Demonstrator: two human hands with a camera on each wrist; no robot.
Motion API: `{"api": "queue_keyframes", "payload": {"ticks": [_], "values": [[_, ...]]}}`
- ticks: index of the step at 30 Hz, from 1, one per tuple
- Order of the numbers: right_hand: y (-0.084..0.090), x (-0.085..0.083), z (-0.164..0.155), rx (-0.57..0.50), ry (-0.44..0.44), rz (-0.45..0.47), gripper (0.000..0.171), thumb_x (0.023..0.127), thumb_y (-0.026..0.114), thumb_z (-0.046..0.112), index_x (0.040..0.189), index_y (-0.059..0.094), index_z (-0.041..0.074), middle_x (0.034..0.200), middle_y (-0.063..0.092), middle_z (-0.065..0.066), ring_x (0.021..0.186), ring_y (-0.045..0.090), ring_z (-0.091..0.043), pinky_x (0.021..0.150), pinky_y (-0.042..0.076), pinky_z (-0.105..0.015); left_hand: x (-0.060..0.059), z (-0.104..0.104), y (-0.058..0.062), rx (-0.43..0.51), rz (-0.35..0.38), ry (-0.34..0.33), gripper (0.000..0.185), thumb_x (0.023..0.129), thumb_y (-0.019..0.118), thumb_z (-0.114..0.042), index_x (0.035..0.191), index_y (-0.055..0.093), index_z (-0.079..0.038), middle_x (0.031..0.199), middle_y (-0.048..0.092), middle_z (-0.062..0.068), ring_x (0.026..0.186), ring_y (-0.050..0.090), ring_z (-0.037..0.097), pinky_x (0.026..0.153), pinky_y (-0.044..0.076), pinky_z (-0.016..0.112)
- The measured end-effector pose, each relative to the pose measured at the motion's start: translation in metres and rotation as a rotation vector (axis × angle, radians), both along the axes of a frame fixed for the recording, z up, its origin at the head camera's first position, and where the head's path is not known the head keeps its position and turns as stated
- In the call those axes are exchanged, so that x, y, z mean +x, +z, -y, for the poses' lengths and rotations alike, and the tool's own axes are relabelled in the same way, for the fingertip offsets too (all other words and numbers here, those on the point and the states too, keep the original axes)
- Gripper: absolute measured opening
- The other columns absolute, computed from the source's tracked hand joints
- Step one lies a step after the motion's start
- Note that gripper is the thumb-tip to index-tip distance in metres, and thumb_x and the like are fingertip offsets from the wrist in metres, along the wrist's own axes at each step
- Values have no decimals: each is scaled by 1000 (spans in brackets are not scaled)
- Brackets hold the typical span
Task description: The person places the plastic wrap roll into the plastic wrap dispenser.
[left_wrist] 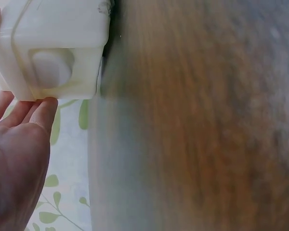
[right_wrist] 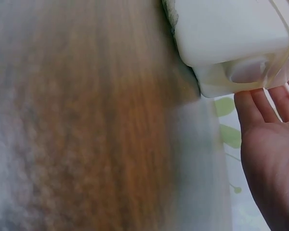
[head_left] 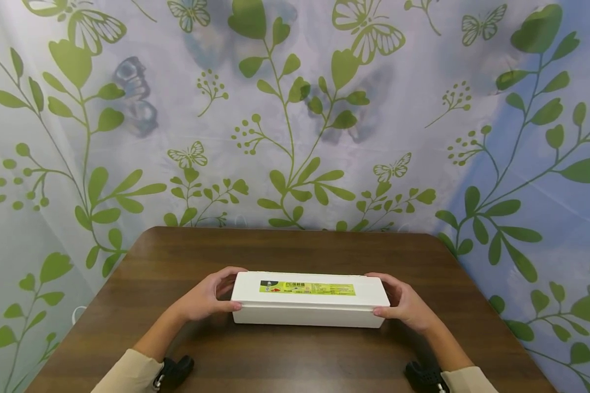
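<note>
While the long white foam box lies flat near the middle of the brown wooden desk, its yellow-green label facing up, both hands are set at its two short ends. The left hand cups the left end, thumb at the near corner and fingers curving over the far top edge; the right hand mirrors it at the right end. From the left wrist view the fingertips touch the end wall of the box just below a shallow round recess, and from the right wrist view the fingers reach the other end in the same way. Each grip therefore grasps one end of the box, lightly rather than tightly, with the palms apart from the foam. The box seems to rest fully on the desk, though the wrist views are too blurred to be sure its underside is in contact. By my judgement the step in hand is taking hold of the box at both ends, ready either to lift it or to free its lid. A next move of that kind calls for even pressure from both sides and a level, gentle rise, since foam dents easily and a long box tips if one end leads. Behind the desk hangs a pale curtain printed with green leaves and butterflies.
</note>
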State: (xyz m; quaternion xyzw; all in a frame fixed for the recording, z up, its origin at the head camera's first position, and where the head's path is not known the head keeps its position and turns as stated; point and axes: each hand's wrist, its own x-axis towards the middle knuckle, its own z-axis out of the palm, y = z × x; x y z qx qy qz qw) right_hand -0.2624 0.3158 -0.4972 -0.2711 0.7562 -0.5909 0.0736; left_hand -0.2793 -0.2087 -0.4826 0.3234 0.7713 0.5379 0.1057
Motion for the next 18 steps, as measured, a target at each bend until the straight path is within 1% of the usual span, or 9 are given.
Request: {"api": "queue_keyframes", "payload": {"ticks": [4, 9, 12, 15, 18], "values": [[-2, 0, 0, -2, 2, 7, 74, 86, 75, -3, 151, 40, -2, 137, 61, 1, 112, 63, -12, 87, 59, -32, -1, 1, -2, 5, -4, -8, 70, 87, 83, -14, 147, 46, -10, 147, 51, 14, 136, 52, 19, 110, 38, 13], [-3, 3, 1, -7, 18, -3, 74, 87, 74, -3, 152, 38, -3, 139, 59, -2, 113, 62, -13, 87, 58, -32, -2, 2, -6, 18, -12, -29, 70, 87, 82, -11, 147, 45, -8, 147, 50, 16, 136, 50, 16, 110, 37, 13], [-2, 4, 0, -9, 26, 7, 75, 88, 73, -3, 153, 36, -4, 140, 57, -3, 113, 62, -13, 87, 58, -32, -2, 2, -6, 15, -8, -26, 73, 86, 83, -11, 148, 45, -9, 149, 49, 15, 138, 49, 16, 112, 37, 14], [-1, 4, -2, -15, 46, 14, 78, 88, 73, -4, 154, 32, -6, 142, 56, -4, 116, 61, -11, 88, 58, -32, -1, 4, -5, 10, -18, -22, 76, 86, 83, -12, 149, 43, -7, 150, 48, 15, 141, 47, 23, 116, 39, 24], [1, 3, -5, -40, 78, 19, 80, 88, 71, -5, 156, 28, -7, 148, 52, -5, 123, 59, -10, 93, 56, -29, 0, 8, -2, 13, -19, -15, 78, 85, 84, -12, 150, 41, -3, 152, 47, 19, 144, 44, 35, 118, 38, 32]]}}
